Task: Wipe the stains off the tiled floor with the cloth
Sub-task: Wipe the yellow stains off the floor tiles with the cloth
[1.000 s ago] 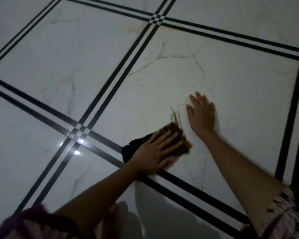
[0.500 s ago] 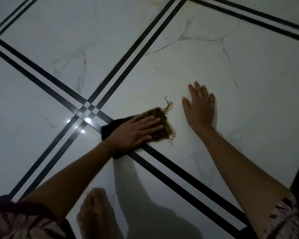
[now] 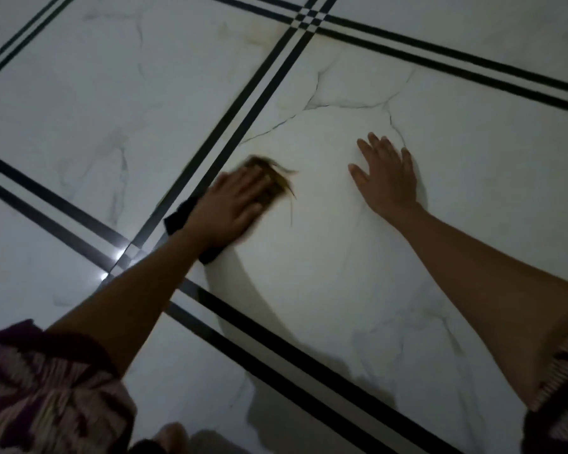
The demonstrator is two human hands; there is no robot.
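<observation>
My left hand (image 3: 235,204) presses flat, fingers straight, on a dark cloth (image 3: 181,217) with a frayed brown edge (image 3: 276,178), on the white marble-look tiled floor (image 3: 325,257). The cloth lies just right of a black double stripe; most of it is hidden under my hand, and loose threads trail to the right. My right hand (image 3: 386,178) rests flat on the same tile, fingers spread, about a hand's width right of the cloth. A faint yellowish stain (image 3: 259,36) shows near the stripe crossing at the top. The picture is blurred around my left hand.
Black double stripes (image 3: 243,103) cross the floor between the large tiles. A bright light reflection (image 3: 118,257) glints at the stripe crossing under my left forearm. My patterned sleeves fill both lower corners, and a bare foot (image 3: 171,435) shows at the bottom edge.
My left hand has slid the cloth away from me and towards the right hand, off the near stripe crossing. My right hand stays planted on the tile.
</observation>
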